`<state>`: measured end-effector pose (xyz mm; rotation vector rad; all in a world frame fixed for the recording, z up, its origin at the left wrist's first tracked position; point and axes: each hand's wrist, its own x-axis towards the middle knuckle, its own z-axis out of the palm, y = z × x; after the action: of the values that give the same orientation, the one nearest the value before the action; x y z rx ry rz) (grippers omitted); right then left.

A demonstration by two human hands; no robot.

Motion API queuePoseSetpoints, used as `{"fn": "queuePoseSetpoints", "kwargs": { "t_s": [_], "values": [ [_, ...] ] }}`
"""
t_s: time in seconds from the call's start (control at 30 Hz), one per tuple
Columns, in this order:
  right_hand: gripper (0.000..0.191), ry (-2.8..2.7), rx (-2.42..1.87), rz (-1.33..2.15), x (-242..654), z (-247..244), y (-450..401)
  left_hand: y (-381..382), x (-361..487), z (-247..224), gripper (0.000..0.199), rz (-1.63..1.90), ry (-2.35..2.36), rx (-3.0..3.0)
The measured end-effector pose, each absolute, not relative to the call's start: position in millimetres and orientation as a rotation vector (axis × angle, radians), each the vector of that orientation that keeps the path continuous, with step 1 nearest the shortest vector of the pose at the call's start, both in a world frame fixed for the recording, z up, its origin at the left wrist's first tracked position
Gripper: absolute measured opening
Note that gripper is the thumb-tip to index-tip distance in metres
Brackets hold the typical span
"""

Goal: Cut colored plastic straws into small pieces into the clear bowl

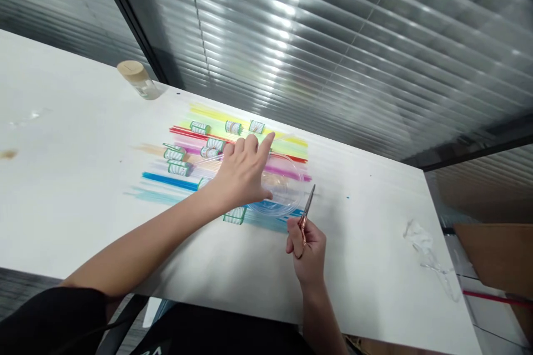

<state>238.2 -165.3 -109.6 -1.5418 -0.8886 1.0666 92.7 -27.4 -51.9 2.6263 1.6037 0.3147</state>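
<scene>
My left hand (pixel 245 173) is over a coil of clear, thin tubing or line (pixel 291 199), its thumb and index finger spread apart. The other fingertips are bent out of sight, so I cannot tell whether they touch the coil. Beneath lie bundles of coloured thin sticks or strands, among them a blue bundle (pixel 169 179), a red bundle (pixel 189 132) and a yellow bundle (pixel 212 112). White-and-green paper labels (pixel 179 168) wrap or rest on them. In my right hand (pixel 310 252) is a pair of scissors (pixel 306 213) with copper-coloured handles, blades together and pointing away from me.
A clear jar with a tan lid (pixel 137 79) stands at the white table's (pixel 366 266) far edge, left of the bundles. Crumpled clear plastic (pixel 418 236) lies at the right. Beyond the table are window blinds (pixel 291 39); a cardboard box (pixel 495 255) is at the right.
</scene>
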Motion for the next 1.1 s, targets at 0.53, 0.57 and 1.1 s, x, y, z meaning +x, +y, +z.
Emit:
{"fn": "queuePoseSetpoints", "kwargs": {
  "t_s": [0.53, 0.57, 1.1],
  "values": [
    [0.039, -0.884, -1.53, 1.084, 238, -112, -166, -20, 115, -56, 0.138, -0.072, 1.533, 2.7],
    [0.038, -0.881, -1.531, 1.087, 238, -112, -167, -20, 117, -56, 0.137, -0.074, 1.54, 2.687],
    [0.037, -0.897, -1.53, 1.133, 237, -109, -167, -10, 140, -60, 0.157, -0.251, 1.693, 2.677]
  ]
}}
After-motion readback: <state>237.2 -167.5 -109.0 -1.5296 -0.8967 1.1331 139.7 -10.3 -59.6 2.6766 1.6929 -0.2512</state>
